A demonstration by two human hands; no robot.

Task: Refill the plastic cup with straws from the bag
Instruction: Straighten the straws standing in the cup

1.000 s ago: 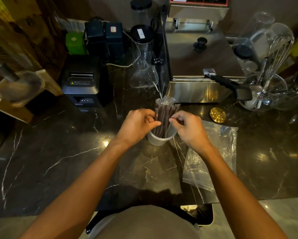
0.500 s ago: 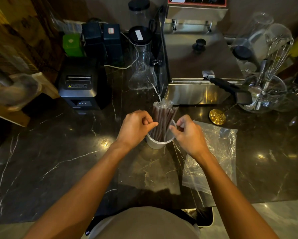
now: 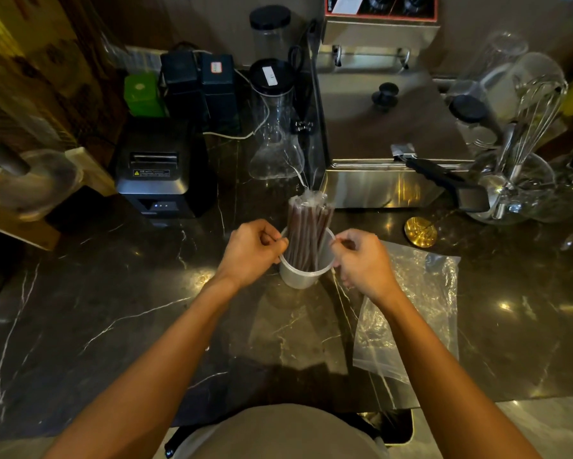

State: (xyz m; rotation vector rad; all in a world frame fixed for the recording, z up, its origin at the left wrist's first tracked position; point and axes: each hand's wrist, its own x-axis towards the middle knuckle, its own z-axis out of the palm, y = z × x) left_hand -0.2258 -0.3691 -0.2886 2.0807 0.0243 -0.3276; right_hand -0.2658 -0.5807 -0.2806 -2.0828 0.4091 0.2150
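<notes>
The dark marble bench [image 3: 119, 313] carries everything the task needs, and by the look of it the refill is mostly done. To the right of the cup, a clear plastic bag [image 3: 421, 313] lies flat and crumpled on the bench, partly under the right forearm; it looks empty, though its sheen makes it hard to be sure that no straw remains inside. The plastic cup [image 3: 303, 274] stands upright near the middle of the bench, just in front of the steel appliance [image 3: 381, 190], and a full bundle of dark straws [image 3: 306, 230] stands in it, leaning slightly and rising well above the rim. The straw tops appear wrapped in thin clear film gathered to a point, so they may be individually sleeved or share a wrapper; which it is cannot be told. The left hand [image 3: 250, 251] sits at the cup's left rim with fingers curled, seeming to pinch the rim or the film beside the straws. The right hand [image 3: 361, 260] is at the right rim, fingers curled as if pinching something thin, perhaps film; exactly what it holds is unclear. What seems left is minor: settling the bundle, freeing any wrapper, and clearing the bag away.
</notes>
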